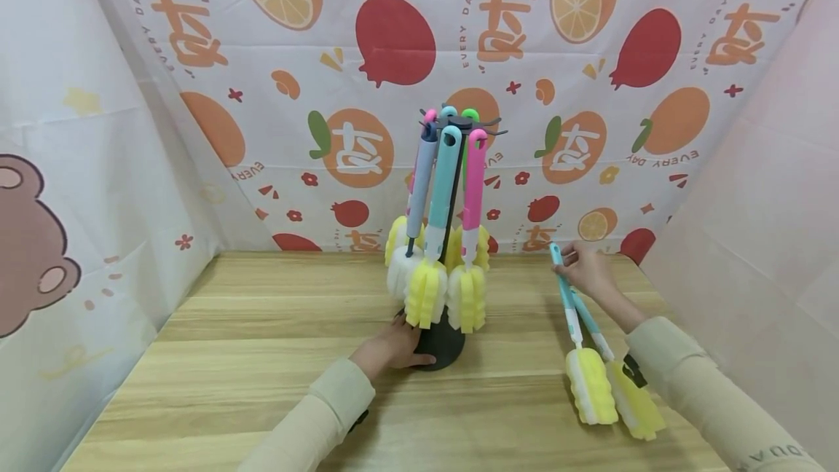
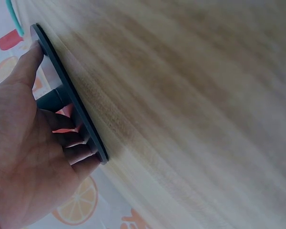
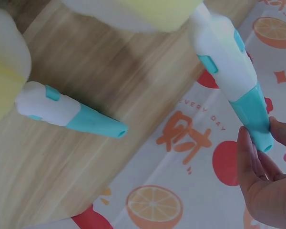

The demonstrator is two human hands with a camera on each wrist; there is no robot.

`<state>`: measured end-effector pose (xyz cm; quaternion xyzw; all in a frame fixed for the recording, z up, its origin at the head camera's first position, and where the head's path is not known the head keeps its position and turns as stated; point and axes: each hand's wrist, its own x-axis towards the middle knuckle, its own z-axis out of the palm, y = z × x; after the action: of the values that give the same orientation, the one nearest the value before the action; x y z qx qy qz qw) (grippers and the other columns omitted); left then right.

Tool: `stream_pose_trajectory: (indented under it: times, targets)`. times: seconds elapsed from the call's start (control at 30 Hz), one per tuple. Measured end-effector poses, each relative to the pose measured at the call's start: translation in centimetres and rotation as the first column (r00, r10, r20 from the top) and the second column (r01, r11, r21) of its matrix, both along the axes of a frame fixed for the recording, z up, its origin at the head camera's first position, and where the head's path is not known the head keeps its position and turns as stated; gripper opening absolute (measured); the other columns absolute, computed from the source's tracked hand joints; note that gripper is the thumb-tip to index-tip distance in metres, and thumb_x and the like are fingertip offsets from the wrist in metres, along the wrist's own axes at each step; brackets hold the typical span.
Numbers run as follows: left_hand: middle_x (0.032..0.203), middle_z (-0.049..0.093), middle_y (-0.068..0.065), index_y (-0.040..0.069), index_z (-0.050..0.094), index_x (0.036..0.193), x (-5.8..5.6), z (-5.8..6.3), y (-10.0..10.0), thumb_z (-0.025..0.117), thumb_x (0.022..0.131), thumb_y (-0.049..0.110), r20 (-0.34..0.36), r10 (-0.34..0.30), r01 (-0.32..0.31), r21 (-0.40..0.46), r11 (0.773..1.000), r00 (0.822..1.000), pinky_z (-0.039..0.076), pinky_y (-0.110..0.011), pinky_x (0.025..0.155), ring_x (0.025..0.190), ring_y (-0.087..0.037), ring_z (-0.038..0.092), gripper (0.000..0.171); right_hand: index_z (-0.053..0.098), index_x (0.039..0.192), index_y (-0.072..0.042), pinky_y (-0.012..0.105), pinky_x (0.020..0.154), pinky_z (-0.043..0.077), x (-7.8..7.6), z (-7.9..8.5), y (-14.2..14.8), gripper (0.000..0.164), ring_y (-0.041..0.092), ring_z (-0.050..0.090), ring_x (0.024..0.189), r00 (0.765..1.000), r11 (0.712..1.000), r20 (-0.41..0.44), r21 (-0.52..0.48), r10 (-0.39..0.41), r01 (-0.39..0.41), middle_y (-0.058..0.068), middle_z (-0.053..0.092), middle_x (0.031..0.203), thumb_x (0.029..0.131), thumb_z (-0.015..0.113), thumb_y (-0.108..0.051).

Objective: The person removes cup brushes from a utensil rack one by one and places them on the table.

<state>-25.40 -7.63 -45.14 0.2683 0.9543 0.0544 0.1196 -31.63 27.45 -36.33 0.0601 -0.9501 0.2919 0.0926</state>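
Note:
My left hand (image 1: 400, 344) presses on the round black base (image 1: 446, 344) of a stand, thumb and fingers spread on either side of its pole (image 2: 55, 99). Several sponge bottle brushes hang from the stand's hooks, among them a teal one (image 1: 443, 181), a pink one (image 1: 473, 188) and a grey-blue one (image 1: 421, 181). Off to the right, my right hand (image 1: 590, 268) pinches the handle end of a teal-and-white bottle brush (image 3: 250, 112) between thumb and fingers. Its yellow-and-white sponge head (image 1: 590, 387) points toward me. A second teal brush (image 3: 97, 121) lies beside it on the table.
A wooden table (image 1: 262, 355) carries everything. Behind it hangs a fruit-printed cloth (image 1: 419, 42). White cloth walls stand at the left (image 1: 111, 188) and right (image 1: 773, 188).

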Motion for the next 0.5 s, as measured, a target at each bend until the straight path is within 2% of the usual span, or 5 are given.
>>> stream_pose_trajectory:
  times: [0.17,0.5]
  targets:
    - [0.145,0.019,-0.024,-0.006,0.022,0.142,-0.1,0.1,0.0,0.052,0.088,0.052,-0.002,0.002,-0.002,0.002,1.0,1.0,0.017,-0.042,0.107,0.133,-0.037,0.015,0.085,0.053,0.101,0.008,0.03,0.055,0.049,-0.5,-0.6,-0.5,0.03,0.024,0.059,0.071,0.999,1.0,0.037,0.018,0.014,-0.015,0.018,0.062,0.085,0.082,0.068,-0.01]
    - [0.145,0.022,-0.022,-0.005,0.023,0.142,0.1,0.2,0.1,0.052,0.088,0.053,-0.009,-0.009,0.009,-0.007,1.0,1.0,0.018,-0.042,0.107,0.133,-0.035,0.017,0.085,0.049,0.104,0.012,0.03,0.053,0.053,-1.3,-1.4,-0.9,0.036,0.022,0.06,0.06,0.983,0.998,0.179,0.044,0.04,-0.049,0.023,0.058,0.088,0.081,0.069,-0.008]
